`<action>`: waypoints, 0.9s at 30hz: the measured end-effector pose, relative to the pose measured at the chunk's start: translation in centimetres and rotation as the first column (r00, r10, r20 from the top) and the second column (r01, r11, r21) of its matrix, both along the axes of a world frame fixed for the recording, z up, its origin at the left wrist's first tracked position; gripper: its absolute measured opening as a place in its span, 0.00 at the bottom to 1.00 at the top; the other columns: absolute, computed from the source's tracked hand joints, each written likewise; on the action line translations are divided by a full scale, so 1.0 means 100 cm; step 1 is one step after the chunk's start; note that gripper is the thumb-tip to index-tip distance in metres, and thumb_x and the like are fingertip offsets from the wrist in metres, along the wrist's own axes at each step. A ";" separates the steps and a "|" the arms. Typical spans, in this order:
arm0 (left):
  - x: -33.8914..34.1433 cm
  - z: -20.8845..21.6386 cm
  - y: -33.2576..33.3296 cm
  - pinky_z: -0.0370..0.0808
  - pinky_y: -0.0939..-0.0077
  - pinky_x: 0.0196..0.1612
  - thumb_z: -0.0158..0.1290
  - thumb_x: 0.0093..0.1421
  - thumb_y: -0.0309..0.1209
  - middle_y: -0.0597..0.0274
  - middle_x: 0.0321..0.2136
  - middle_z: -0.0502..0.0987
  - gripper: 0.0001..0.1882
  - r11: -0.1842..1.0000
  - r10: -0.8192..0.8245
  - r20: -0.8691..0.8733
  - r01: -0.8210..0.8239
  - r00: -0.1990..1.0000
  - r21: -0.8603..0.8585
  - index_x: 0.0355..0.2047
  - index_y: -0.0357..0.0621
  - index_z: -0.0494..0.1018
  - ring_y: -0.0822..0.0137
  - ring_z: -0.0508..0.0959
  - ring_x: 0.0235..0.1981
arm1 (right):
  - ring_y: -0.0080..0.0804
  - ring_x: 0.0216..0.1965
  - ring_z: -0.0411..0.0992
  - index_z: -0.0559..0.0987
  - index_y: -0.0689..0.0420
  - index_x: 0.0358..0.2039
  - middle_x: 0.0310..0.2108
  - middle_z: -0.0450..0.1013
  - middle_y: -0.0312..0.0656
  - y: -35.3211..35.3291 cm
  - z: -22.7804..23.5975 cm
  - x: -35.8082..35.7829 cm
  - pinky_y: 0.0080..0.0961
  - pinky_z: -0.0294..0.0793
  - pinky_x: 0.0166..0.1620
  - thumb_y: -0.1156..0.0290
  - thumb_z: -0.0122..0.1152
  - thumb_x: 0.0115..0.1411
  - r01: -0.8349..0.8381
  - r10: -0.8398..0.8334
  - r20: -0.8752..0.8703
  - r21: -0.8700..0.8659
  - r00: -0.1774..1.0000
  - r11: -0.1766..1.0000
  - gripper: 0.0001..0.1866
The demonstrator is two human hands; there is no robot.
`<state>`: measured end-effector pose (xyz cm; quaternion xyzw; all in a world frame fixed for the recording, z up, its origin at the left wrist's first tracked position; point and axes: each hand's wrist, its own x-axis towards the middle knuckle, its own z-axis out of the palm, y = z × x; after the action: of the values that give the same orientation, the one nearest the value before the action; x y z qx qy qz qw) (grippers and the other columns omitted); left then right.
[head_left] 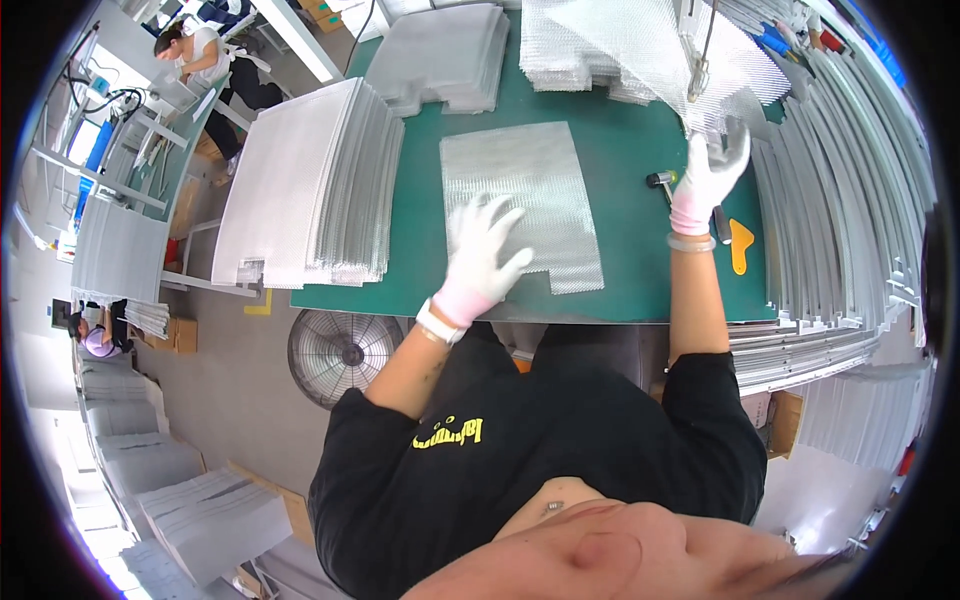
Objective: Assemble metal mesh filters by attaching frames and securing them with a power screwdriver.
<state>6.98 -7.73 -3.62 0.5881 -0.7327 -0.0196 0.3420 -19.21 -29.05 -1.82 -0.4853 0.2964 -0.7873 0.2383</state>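
On the green table (420,220) in front of me lies a flat silver mesh sheet (515,160) with a notch in its near edge. My left hand (482,250), in a white glove with a pink cuff, is over this sheet with fingers spread. Whether it presses on the sheet I cannot tell. My right hand (712,170), gloved the same way, is farther to the right, thumb and fingers around the near edge of another mesh sheet (740,75). That sheet sits askew beside a far stack of mesh sheets (570,50), and its fingertip contact is partly hidden.
Stacks of mesh panels stand at the left (290,180) and far left-centre (435,50). A small mallet (660,180) and a yellow scraper (740,247) lie near my right wrist. Frame strips (830,190) pile up at right. A floor fan (350,355) stands below the table; co-workers are at left.
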 end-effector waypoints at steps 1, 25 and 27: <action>-0.006 0.002 -0.013 0.51 0.44 0.69 0.59 0.58 0.42 0.47 0.61 0.65 0.28 1.000 0.002 -0.002 -0.002 1.000 0.002 0.56 0.42 0.72 0.41 0.60 0.65 | 0.46 0.62 0.62 0.52 0.65 0.68 0.66 0.56 0.53 0.000 -0.001 0.007 0.40 0.67 0.63 0.78 0.71 0.54 -0.029 0.027 0.024 0.082 0.999 0.996 0.47; -0.143 0.109 -0.451 0.74 0.76 0.28 0.57 0.61 0.29 0.61 0.31 0.80 0.14 0.835 -0.495 -0.860 0.338 0.120 -0.434 0.47 0.37 0.77 0.71 0.76 0.27 | 0.46 0.71 0.50 0.61 0.61 0.68 0.69 0.53 0.57 -0.046 0.039 -0.048 0.39 0.58 0.68 0.64 0.68 0.60 0.044 0.022 -0.415 0.149 0.910 0.988 0.39; -0.245 0.117 -0.422 0.74 0.76 0.27 0.57 0.61 0.27 0.60 0.32 0.79 0.18 0.826 -0.351 -0.927 0.510 0.130 -0.241 0.51 0.37 0.75 0.71 0.77 0.27 | 0.44 0.71 0.50 0.61 0.59 0.67 0.70 0.51 0.53 0.009 -0.012 -0.116 0.38 0.58 0.68 0.72 0.62 0.63 -0.020 0.086 -0.213 0.291 0.973 0.957 0.34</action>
<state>-17.54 -49.91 8.05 0.2410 -0.5131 -0.5112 0.6461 -30.78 -28.11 -3.06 -0.5390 0.4190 -0.6697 0.2923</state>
